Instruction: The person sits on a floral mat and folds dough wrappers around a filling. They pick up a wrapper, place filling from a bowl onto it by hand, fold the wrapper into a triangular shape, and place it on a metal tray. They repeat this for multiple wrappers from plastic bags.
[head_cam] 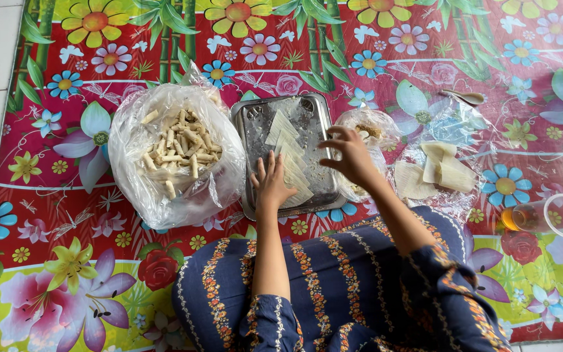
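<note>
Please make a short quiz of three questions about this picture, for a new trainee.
1. True or false: the left hand lies flat on the pale wrappers in the metal tray.
2. What does the clear plastic bag left of the tray hold?
A. rolled pale sticks
B. red flowers
C. spoons
3. Which thing lies on its side at the right edge of the flowered mat?

Key:
1. True.
2. A: rolled pale sticks.
3. A clear plastic cup with a little amber liquid in it. The right hand hovers over the tray's right edge, fingers spread, holding nothing.
</note>
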